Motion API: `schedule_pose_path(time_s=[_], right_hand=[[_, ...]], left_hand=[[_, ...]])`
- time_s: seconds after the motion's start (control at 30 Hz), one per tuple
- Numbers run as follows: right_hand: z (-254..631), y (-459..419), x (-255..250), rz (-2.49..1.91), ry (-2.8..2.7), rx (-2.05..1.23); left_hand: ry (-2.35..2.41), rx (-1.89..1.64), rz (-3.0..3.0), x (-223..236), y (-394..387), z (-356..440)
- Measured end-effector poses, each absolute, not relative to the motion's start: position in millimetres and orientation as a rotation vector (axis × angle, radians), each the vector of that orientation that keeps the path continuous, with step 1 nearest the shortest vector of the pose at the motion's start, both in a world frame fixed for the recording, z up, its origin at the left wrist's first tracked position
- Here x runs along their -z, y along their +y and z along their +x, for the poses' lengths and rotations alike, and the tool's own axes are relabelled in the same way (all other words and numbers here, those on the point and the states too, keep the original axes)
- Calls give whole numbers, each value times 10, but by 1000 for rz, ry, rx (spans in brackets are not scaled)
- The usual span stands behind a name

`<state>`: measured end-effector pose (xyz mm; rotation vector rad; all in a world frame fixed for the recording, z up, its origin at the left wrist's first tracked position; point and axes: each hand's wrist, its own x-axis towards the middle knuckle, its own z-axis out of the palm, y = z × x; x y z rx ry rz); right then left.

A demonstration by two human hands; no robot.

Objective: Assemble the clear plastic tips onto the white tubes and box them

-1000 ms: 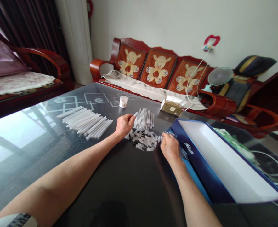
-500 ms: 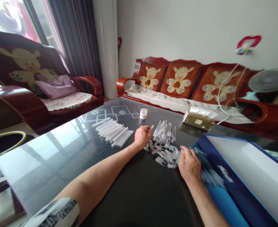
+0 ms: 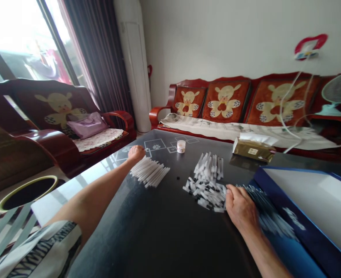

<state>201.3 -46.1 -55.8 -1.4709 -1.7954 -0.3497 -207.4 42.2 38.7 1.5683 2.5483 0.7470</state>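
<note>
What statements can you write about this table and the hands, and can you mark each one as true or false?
1. The left hand is near the row of white plastic tubes. True.
2. The right hand holds the small white jar. False: the jar stands apart from both hands, and the right hand is beside the loose white and black pieces.
3. The open box is red. False: it is dark blue outside and white inside.
4. A gold packet lies at the far edge of the glass-topped table. True.
</note>
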Motion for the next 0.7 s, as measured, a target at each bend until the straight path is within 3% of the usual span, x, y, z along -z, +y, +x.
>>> schedule_pose_path(time_s=[0.5, 0.7], right_hand=[[1996, -483, 535, -1513, -1780, 280], [1990, -490, 525, -1513, -1785, 243]], left_hand=[[2474, -816, 1538, -243, 272, -2404], [2348, -897, 1752, -341, 366, -1927]])
